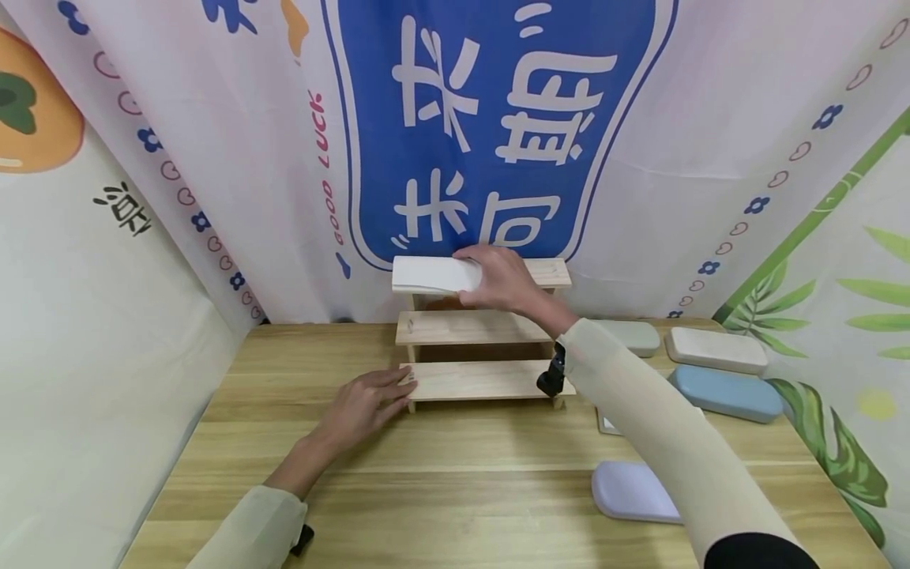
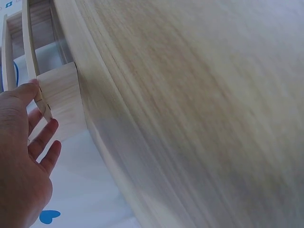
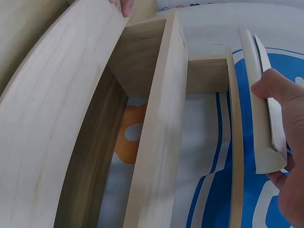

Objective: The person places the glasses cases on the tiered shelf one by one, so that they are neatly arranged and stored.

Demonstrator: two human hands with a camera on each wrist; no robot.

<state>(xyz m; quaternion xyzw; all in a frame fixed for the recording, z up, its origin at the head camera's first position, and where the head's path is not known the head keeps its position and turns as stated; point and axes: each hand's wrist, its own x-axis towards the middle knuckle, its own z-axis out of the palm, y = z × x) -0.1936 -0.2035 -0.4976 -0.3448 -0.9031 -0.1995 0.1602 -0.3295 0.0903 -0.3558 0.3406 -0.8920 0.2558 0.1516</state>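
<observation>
A three-tier wooden stand with step-like shelves is at the back of the table. My right hand grips an oblong white case with a loose flap along one side, thumb on one face and fingers round the other. The case is over the left part of the top shelf; whether it touches the wood I cannot tell. In the right wrist view the case appears beside the top board. My left hand pinches the left end of the lowest shelf between thumb and fingers.
Right of the stand lie several rounded oblong cases: pale green, white, blue and lilac. A small flat item shows partly beneath the right sleeve. A printed curtain hangs close behind the stand.
</observation>
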